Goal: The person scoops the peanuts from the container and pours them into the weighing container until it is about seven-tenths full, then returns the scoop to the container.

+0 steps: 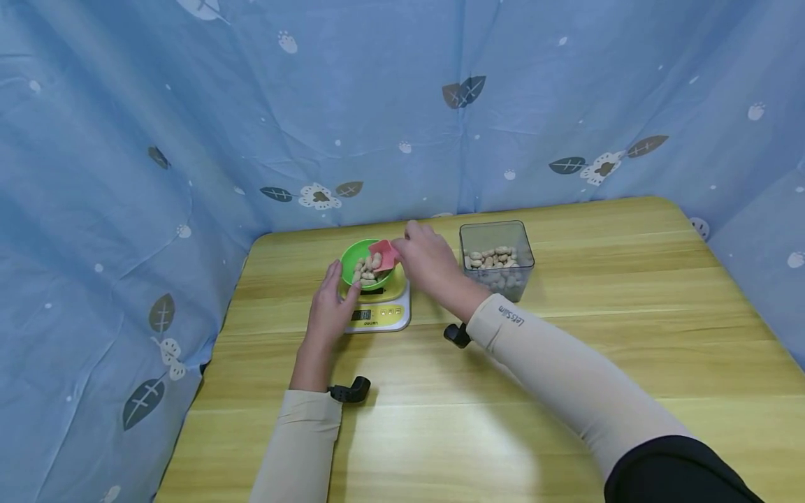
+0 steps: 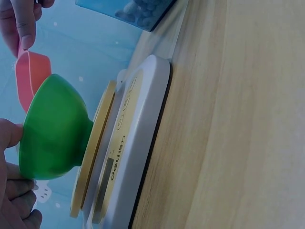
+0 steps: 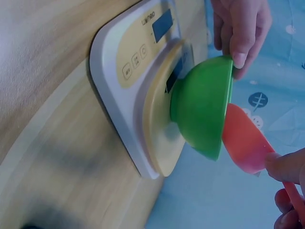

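A green bowl (image 1: pixel 363 268) of peanuts stands on a yellow-and-white kitchen scale (image 1: pixel 381 314). My left hand (image 1: pixel 342 279) holds the bowl's near-left side, its thumb (image 2: pixel 9 136) against the outer wall and a finger (image 3: pixel 238 56) at the rim. Just right of the bowl, my right hand (image 1: pixel 402 246) pinches the handle of a red scoop (image 1: pixel 383 253). The scoop is tipped over the bowl's right rim. The wrist views show the bowl (image 2: pixel 55 129) (image 3: pixel 202 107) from the side, with the scoop (image 2: pixel 31 76) (image 3: pixel 245 140) at its rim.
A clear square container (image 1: pixel 497 260) holding peanuts stands right of the scale, close behind my right forearm. Blue patterned cloth (image 1: pixel 402 105) walls the wooden table (image 1: pixel 566 363) at the back and on both sides. The scale's display (image 1: pixel 361 315) faces me.
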Available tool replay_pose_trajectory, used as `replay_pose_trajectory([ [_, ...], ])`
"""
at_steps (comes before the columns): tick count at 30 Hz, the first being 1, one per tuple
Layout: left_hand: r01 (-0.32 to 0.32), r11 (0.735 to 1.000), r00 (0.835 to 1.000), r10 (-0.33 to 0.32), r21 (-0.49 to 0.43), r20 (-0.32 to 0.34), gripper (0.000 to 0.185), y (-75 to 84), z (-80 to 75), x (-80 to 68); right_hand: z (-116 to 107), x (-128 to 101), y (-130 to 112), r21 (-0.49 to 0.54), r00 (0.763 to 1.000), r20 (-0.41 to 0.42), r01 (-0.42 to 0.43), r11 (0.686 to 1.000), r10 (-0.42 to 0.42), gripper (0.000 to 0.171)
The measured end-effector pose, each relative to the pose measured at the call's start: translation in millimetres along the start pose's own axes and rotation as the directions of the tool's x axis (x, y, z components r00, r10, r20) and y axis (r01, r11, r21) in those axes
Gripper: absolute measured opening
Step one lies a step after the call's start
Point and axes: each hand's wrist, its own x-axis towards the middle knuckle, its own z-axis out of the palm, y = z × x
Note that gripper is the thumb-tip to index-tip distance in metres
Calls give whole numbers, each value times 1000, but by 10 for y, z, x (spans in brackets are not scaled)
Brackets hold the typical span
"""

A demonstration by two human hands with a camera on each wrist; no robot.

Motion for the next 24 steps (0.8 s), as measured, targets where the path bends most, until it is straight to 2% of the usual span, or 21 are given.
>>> replay_pose_trajectory([
  [10, 25, 1000, 1000, -24, -3, 11, 73, 23, 1, -12, -57, -7, 112, -112, 995, -84, 40, 993, -50, 27],
  [13, 27, 1000, 999, -27, 3, 17, 73, 39, -5, -9, -93, -28, 177, -80, 993, -107, 37, 996, -46, 27],
  [17, 29, 1000, 999, -29, 5, 14, 72, 78, -21, 0, -174, -82, 297, 15, 992, -128, 27, 1000, -25, 27],
  [24, -17, 1000, 1000, 17, 2, 2, 72, 233, -45, 32, -429, -259, 551, 105, 994, -108, -9, 994, 21, 30],
])
